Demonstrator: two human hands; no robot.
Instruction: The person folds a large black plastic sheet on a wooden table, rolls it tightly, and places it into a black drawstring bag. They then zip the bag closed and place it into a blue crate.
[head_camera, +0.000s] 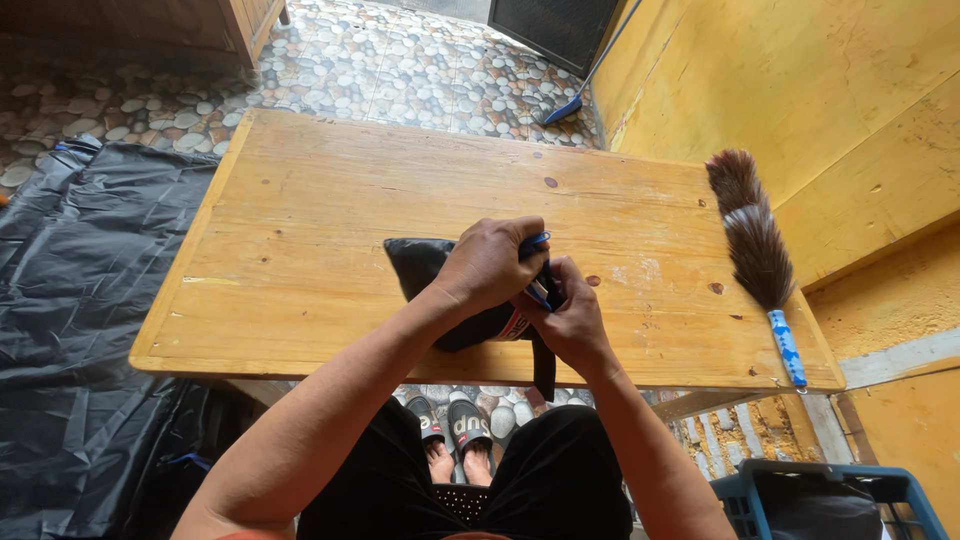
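This looks like a home, in a utility corner or covered yard rather than a shop. A plain wooden table (330, 240) stands on a floor of pebble-pattern tiles (400, 70). Just right of the table rise yellow plywood walls (820, 90). A feather duster (757, 245) lies at the table's right end, a broom (575, 95) leans beyond it, black plastic sheeting (80, 300) spreads to its left, and a blue plastic basket (830, 500) sits below its near right corner.

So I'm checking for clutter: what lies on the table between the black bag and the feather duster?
Nothing: in the head view, only bare wooden table separates the black bag from the feather duster.
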